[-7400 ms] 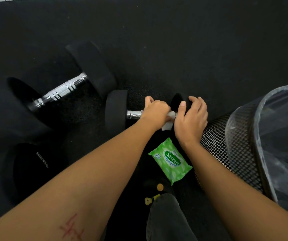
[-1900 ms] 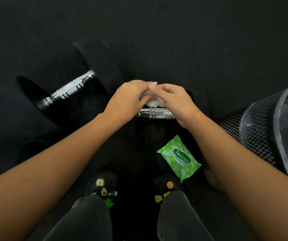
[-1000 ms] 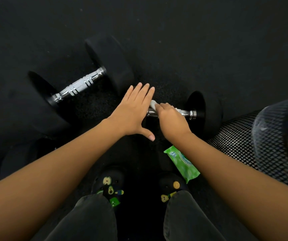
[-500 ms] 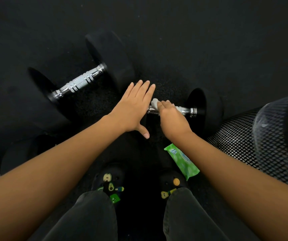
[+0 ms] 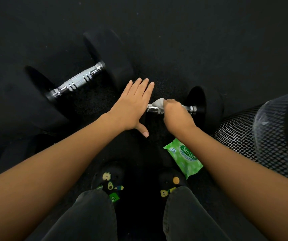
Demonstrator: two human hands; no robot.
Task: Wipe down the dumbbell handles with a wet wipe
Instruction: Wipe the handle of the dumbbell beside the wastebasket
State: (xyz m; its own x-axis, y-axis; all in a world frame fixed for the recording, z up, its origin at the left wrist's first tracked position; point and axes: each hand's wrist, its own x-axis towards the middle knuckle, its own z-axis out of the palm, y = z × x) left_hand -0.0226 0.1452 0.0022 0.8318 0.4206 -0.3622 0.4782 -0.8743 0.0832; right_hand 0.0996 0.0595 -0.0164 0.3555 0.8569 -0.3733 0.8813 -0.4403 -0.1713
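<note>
Near dumbbell (image 5: 207,105) is lying on the black floor (image 5: 191,40). Right hand (image 5: 178,113) is gripping a white wet wipe (image 5: 158,102) with curled fingers, pressing it round this dumbbell's chrome handle (image 5: 151,110), toward the left end. Left hand (image 5: 132,106) is lying flat, fingers straight and together, thumb spread, over the dumbbell's left head, which is hidden beneath it; contact cannot be told. Second dumbbell (image 5: 78,80) is resting beyond and left of the near one, apart. Green wipe pack (image 5: 183,157) is lying on the person's side of the near dumbbell, partly under the right forearm. Mesh bin (image 5: 254,136) is standing just right of its right head.
</note>
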